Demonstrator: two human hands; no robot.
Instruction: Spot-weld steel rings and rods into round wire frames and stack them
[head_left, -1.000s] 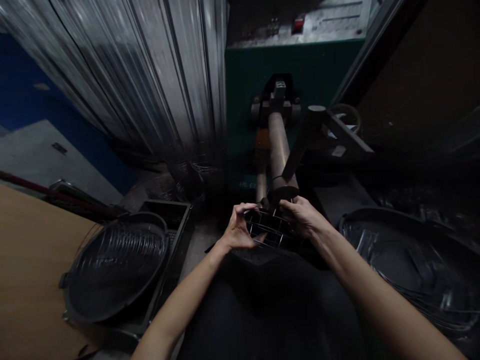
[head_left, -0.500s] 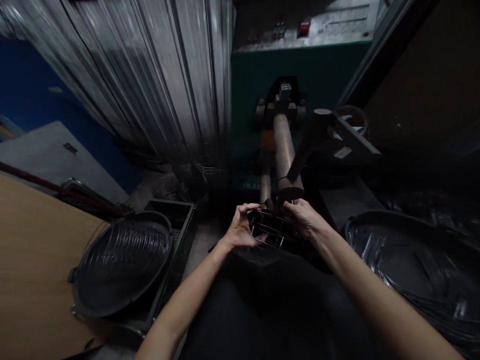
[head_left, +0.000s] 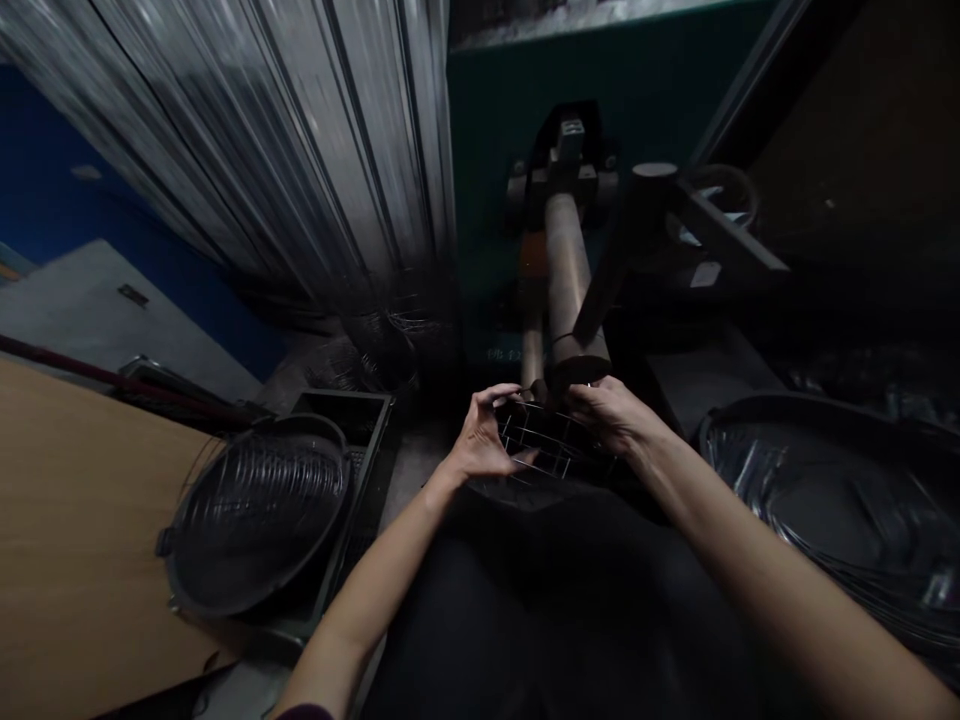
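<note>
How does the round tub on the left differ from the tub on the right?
The left tub shows whole and sits tilted on a black crate; the right tub is cut off by the frame edge and looks larger. The left tub holds neat stacked wire rings; the right tub's wire pieces lie loose and blurred. Both are dark, round and hold wire.

Grey floor to my left, black crate set on it, round basin of wire rings resting in the crate, tan board at far left, second dark basin at my right.
</note>
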